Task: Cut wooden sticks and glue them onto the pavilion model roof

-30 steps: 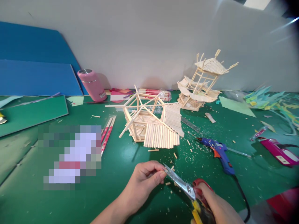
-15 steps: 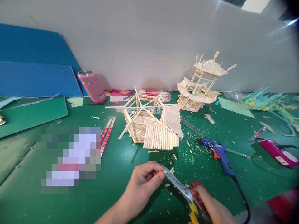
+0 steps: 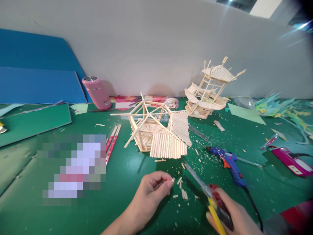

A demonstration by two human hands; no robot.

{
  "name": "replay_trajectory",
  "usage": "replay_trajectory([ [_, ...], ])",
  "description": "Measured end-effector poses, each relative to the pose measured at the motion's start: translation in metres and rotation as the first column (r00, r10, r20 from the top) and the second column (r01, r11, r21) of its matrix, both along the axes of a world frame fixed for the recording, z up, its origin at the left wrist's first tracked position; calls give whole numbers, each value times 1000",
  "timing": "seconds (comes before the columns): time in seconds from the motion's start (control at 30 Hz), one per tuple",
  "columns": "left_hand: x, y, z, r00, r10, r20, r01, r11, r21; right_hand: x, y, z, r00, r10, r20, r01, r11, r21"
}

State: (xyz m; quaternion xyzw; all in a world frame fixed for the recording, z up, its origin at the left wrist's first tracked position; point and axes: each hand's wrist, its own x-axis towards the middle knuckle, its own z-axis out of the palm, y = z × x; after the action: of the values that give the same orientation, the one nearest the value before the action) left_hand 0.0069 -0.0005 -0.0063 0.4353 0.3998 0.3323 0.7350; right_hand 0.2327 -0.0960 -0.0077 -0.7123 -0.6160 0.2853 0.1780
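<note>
Pinching, thumb to forefinger, with the nearer, bare left hand, apparently a short, pale wooden stick end, long axis unclear. Clasping, rightward and clear of it, red-and-yellow-handled steel scissors, pointed up-left, with the bare right hand, angled in from lower right.

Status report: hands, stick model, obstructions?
Left hand pinching small pale piece; right hand gripping scissors, clear of it. Partly roofed stick model beyond. Loose offcuts between hands.
</note>
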Motion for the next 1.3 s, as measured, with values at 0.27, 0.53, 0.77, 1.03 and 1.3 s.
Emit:
replay_trajectory([
  [0.27,9,-2,1,949,51,312,45,955,-294,40,14,-20,894,-83,441,34,992,119],
  [0.53,12,-3,8,898,44,437,140,914,-380,0,19,20,979,-46,198,-59,870,489],
  [0.77,24,-10,22,888,163,430,52,893,-447,-61,47,26,978,204,-35,-132,746,653],
  [1.03,30,-17,22,895,177,410,36,886,-461,-52,52,27,930,330,-161,-143,729,670],
  [1.3,38,-15,17,909,1,416,185,896,-405,-37,46,22,871,326,-367,-60,813,579],
])
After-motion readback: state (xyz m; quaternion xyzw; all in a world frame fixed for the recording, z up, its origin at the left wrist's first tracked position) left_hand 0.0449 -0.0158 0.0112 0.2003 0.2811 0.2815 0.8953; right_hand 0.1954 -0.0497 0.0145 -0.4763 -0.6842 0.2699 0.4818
